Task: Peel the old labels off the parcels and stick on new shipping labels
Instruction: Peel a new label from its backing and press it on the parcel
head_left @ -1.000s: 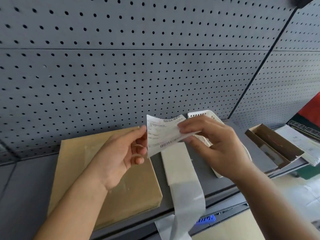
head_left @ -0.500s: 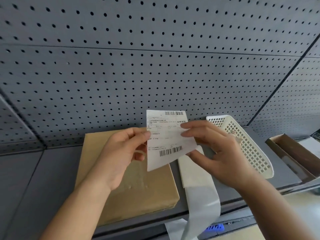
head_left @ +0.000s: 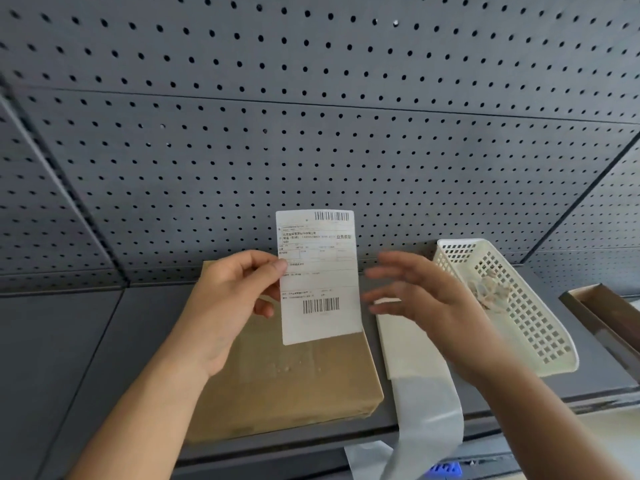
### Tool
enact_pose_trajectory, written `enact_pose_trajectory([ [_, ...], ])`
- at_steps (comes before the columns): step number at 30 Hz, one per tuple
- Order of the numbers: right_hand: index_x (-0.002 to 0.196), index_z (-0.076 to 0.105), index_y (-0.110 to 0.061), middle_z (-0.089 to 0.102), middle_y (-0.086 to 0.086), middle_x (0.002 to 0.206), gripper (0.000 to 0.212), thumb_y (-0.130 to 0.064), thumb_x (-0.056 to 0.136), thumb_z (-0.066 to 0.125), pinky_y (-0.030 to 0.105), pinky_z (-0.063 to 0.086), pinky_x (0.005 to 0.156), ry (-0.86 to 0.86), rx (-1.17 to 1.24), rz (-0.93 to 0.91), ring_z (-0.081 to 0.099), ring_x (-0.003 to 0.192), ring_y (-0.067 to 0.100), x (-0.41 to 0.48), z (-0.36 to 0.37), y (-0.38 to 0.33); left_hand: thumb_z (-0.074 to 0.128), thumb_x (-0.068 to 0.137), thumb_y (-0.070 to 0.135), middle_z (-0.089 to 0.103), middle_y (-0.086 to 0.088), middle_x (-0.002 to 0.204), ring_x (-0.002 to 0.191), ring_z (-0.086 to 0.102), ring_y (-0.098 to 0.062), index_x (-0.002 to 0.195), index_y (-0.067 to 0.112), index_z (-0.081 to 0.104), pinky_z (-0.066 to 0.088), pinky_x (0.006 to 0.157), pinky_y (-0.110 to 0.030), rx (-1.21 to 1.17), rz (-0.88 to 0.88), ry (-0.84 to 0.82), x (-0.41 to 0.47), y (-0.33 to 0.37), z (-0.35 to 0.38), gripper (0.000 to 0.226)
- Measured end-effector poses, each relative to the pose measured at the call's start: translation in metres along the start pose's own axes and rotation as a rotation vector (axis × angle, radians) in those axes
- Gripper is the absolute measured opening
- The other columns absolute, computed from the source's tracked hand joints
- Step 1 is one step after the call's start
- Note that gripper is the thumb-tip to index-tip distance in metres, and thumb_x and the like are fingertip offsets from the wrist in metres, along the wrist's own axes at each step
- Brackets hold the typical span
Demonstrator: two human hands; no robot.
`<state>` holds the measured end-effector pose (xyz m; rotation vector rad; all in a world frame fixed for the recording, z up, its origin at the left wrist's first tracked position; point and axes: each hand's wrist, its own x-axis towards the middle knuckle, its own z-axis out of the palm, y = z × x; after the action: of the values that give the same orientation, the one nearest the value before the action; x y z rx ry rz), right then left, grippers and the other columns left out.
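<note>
The liner strip (head_left: pixel 429 414) hangs off the shelf (head_left: pixel 104 341) edge beside the brown parcel (head_left: pixel 294 386), which lies flat. Above it our left hand (head_left: pixel 228 306) pinches the new label (head_left: pixel 318 275) upright by its left edge; our right hand (head_left: pixel 426 306), fingers spread, holds nothing. We judge sticking-on is next: lower it squarely, smooth flat.

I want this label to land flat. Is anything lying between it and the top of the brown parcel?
Nothing visible. The left hand pinches the label upright above the parcel, whose showing top is bare; that hand hides its left part. The right hand is open, off to the right.
</note>
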<state>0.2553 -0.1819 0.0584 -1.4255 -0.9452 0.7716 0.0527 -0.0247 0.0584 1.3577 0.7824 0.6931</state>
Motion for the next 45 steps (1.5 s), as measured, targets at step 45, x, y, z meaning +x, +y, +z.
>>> enact_pose_trajectory([
  [45,0.082,0.063,-0.012,0.068,0.0,0.076,0.02,-0.029,0.093,0.061,0.03,0.049,0.058,-0.016,-0.848,0.246,0.056,0.062,0.015,0.045,0.085,0.042,0.062,0.092,0.038,0.063,0.012,0.071,0.071,0.061,-0.009,0.078,0.027,0.058,0.045,0.057,-0.03,1.051,-0.061,0.119,0.013,-0.048,-0.035,0.018],
])
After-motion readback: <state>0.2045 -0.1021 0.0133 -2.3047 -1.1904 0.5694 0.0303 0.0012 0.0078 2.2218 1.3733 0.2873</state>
